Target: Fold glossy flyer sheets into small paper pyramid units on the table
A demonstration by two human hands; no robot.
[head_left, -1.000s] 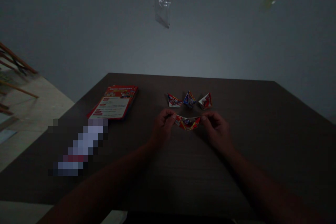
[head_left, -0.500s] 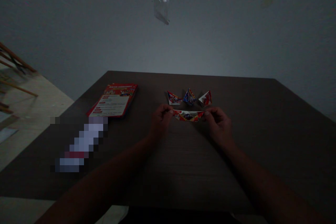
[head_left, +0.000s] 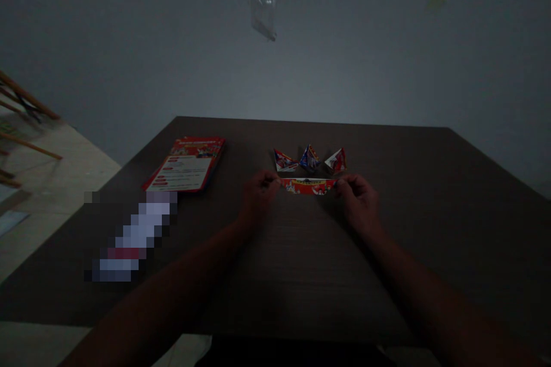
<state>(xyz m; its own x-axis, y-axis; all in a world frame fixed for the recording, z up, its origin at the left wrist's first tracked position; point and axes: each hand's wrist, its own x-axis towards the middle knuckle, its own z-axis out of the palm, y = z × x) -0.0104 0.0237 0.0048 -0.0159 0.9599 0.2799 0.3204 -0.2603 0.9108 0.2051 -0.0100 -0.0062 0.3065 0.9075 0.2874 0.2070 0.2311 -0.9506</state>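
Dim light, dark wood table (head_left: 293,281); dial centred on the printed paper strip (head_left: 307,187), which spans the gap between the hands. Left hand (head_left: 259,192) at 9 o'clock, right hand (head_left: 360,198) at 3, one to each end, presumably so the strip is drawn level and its red printed face shows flat toward the wearer. Beyond it, a loose row: red-and-white folded piece (head_left: 284,161) between 10 and 11, blue folded piece (head_left: 309,159) at 12, white-and-red folded piece (head_left: 337,161) near 2; likely set there to leave room for the hands. Sheet stack (head_left: 188,169) between 9 and 10, well apart, seemingly within left-hand reach; pixelated item (head_left: 135,235) between 8 and 9, identity unclear. Grip: both hands pinch, thumb against curled fingers, no gap visible but the paper's thickness; each has only a strip end. Whether its lower edge touches wood, cannot tell
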